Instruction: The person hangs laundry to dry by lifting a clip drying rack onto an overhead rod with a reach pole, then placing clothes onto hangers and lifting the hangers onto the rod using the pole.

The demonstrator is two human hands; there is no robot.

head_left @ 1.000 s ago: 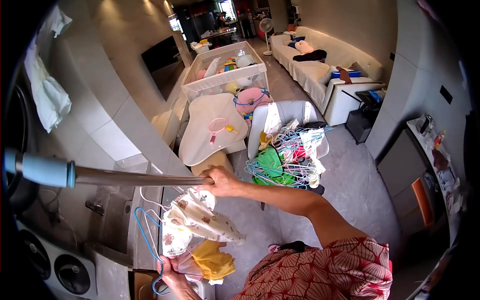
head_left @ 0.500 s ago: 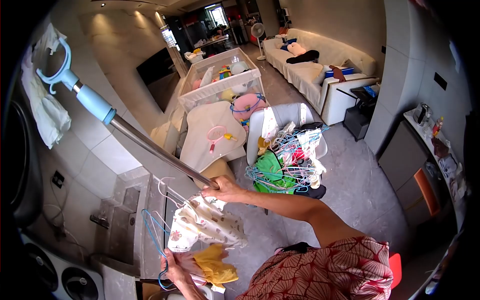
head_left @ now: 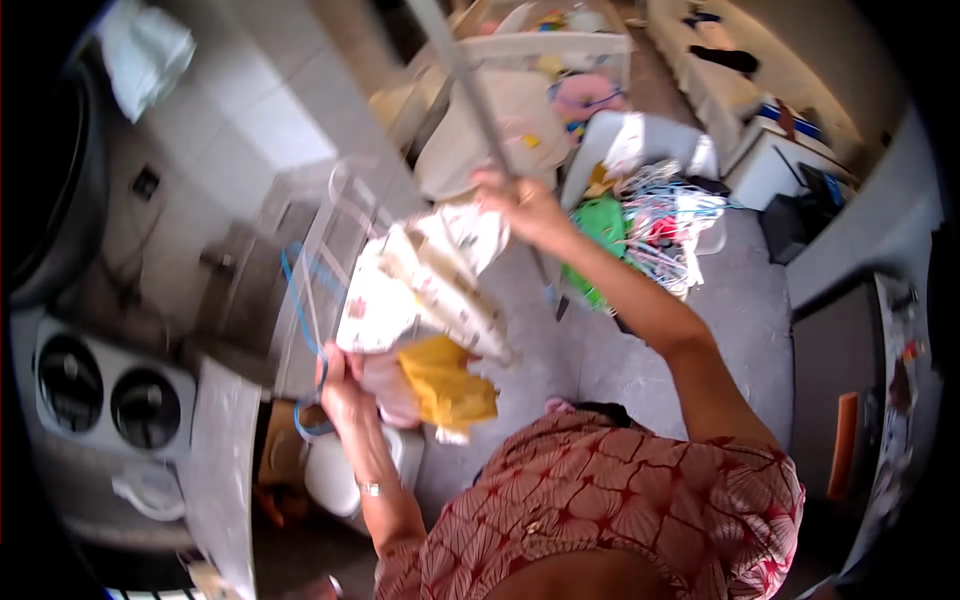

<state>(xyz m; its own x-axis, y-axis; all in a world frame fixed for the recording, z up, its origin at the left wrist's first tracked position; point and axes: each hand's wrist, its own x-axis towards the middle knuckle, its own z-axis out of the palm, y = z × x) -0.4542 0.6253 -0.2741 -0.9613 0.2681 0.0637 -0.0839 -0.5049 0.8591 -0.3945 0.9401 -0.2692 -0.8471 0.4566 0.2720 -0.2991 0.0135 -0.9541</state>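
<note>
My right hand [head_left: 528, 208] is closed around a metal pole [head_left: 468, 90], whose upper end runs out of view and whose lower part shows below the hand. A white printed child's garment [head_left: 385, 300] hangs just beside that hand; blur hides whether the fingers touch it. Lower left, my left hand [head_left: 345, 388] is closed on clothes hangers, among them a blue hanger [head_left: 300, 310] and a pale hanger [head_left: 335, 250]. A yellow cloth [head_left: 447, 385] and a pinkish cloth [head_left: 392, 385] hang close to the left hand's fingers.
A grey chair [head_left: 590, 150] bears a heap of hangers [head_left: 665, 215] and a green cloth [head_left: 600, 235]. Behind are a play pen [head_left: 560, 48] and a sofa [head_left: 840, 110]. On the left are a stone sink [head_left: 240, 265], a twin-knob appliance [head_left: 110, 390] and a white bin [head_left: 330, 480].
My view has tilted downward. The pole has swung from leaning left to nearly upright, and its blue hooked head has left view. Both hands keep their holds.
</note>
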